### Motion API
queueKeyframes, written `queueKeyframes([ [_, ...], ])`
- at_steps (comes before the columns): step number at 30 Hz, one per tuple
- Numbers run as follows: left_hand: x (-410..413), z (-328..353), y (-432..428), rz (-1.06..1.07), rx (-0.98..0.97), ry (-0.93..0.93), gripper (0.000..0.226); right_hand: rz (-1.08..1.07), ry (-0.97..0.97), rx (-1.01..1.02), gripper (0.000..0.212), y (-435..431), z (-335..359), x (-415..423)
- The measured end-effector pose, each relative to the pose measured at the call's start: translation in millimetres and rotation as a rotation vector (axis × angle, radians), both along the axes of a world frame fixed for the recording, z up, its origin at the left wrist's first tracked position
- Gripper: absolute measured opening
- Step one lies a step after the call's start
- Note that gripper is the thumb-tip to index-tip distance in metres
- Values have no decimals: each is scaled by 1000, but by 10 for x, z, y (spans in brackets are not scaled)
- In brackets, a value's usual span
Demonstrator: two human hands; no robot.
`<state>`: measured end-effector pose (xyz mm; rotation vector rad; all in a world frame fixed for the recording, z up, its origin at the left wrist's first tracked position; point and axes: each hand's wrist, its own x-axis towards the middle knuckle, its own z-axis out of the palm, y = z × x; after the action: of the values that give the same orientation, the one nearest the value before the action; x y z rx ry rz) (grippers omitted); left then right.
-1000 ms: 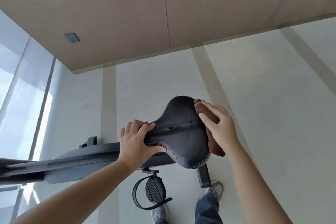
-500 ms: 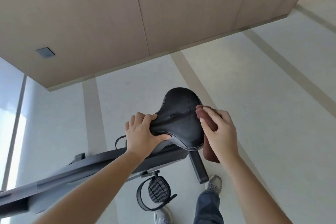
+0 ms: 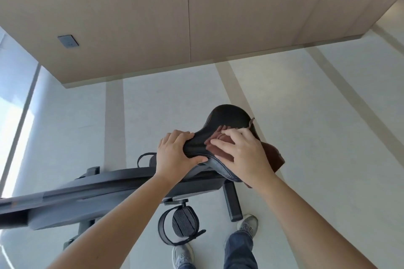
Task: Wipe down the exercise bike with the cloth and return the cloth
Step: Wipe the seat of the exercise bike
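Left hand [image 3: 175,155] gripping narrow nose of black padded bike saddle [image 3: 227,120]; right hand [image 3: 244,155] spread, pressing brown cloth [image 3: 273,155] on saddle, cloth overhanging right edge; pale floor [image 3: 328,137] lying open beyond.

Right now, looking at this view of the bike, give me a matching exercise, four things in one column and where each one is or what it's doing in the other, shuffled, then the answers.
Column one:
1. left hand
2. right hand
3. cloth
4. pedal

Column two:
A. hangs below the frame, strap looped around it
B. grips the narrow nose of the saddle
C. brown, spread on the saddle and drooping off its right edge
D. lies flat on top of the cloth, fingers spread

Pairs: 1-B, 2-D, 3-C, 4-A
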<state>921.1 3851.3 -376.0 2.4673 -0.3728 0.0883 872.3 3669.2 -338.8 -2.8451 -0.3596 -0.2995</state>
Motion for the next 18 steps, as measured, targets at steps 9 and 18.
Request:
queueKeyframes([
  [9, 41, 67, 87, -49, -57, 48, 58, 256, 93, 2, 29, 178, 73, 217],
  [18, 47, 51, 95, -40, -96, 73, 58, 114, 45, 71, 24, -335, 53, 123],
])
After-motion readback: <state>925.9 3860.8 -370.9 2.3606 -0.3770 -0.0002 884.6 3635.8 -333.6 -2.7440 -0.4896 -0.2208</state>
